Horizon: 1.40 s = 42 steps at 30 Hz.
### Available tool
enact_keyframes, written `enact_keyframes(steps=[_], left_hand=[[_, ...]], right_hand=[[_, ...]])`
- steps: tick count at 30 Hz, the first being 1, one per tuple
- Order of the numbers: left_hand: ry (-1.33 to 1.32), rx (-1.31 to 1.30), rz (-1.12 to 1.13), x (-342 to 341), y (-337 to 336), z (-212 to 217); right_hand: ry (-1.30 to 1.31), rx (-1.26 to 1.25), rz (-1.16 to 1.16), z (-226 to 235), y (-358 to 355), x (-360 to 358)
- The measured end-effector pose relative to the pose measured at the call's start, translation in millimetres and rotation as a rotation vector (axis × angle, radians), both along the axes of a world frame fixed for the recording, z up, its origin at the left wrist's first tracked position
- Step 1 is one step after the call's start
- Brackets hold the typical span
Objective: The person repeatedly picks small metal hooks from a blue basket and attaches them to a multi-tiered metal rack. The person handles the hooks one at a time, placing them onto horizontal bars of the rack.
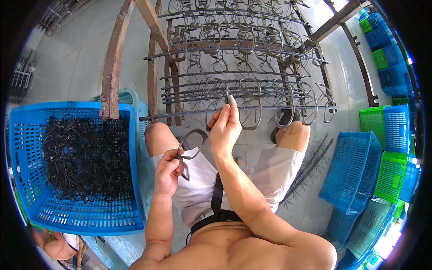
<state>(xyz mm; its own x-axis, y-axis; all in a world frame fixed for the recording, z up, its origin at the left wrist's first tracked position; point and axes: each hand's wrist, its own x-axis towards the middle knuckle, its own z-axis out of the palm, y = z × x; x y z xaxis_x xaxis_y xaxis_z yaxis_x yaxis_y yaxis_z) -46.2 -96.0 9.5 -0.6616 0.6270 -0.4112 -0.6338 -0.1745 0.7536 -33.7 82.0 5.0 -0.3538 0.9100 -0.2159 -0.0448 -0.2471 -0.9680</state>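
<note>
My left hand (170, 170) holds a dark spectacle frame (192, 145) in front of my lap. My right hand (226, 126) is raised higher and pinches another dark frame (216, 104) against a horizontal metal rod (189, 114) of the rack. The rack (243, 67) in front of my knees carries several rows of rods, each hung with several dark frames. I sit with bare knees and white shorts below the rack.
A blue plastic crate (27, 144) at my left holds a heap of dark frames (85, 155). Wooden posts (113, 58) stand behind it. Blue and green crates (382, 148) are stacked at the right. Loose rods (310, 166) lie on the floor by my right knee.
</note>
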Motion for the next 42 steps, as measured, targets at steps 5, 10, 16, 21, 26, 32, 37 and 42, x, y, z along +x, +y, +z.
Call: enact_keyframes(steps=[5, 10, 16, 21, 26, 32, 37, 42], left_hand=[[0.002, -0.002, 0.038, -3.3, -1.8, -3.2], [-0.008, 0.071, 0.114, -5.5, -1.7, 1.0], [0.049, 0.039, 0.143, -11.4, -1.6, 2.5], [0.141, -0.003, 0.152, -8.8, 6.7, -1.6], [0.201, 0.009, 0.210, -6.5, 13.2, -3.9], [0.517, -0.237, -0.030, -7.3, 9.0, 11.9], [0.821, -0.247, -0.536, -27.6, 4.1, 41.9], [0.945, 0.014, -0.207, -61.1, 13.4, 44.1]], right_hand=[[-0.070, 0.129, 0.075, 5.8, -6.2, -1.9], [-0.266, 0.525, 0.110, -10.0, -7.9, -7.9], [-0.321, 0.408, 0.135, -3.3, -0.3, 3.6], [-0.252, 0.441, 0.160, -8.2, -2.5, 0.8], [-0.316, 0.480, 0.146, -2.4, 3.8, 0.4], [-0.350, 0.481, 0.398, 21.0, 19.6, 37.3], [-0.305, 1.273, 0.640, 77.7, 13.0, 67.4], [-0.007, 0.724, 1.063, 60.3, 7.9, 60.3]])
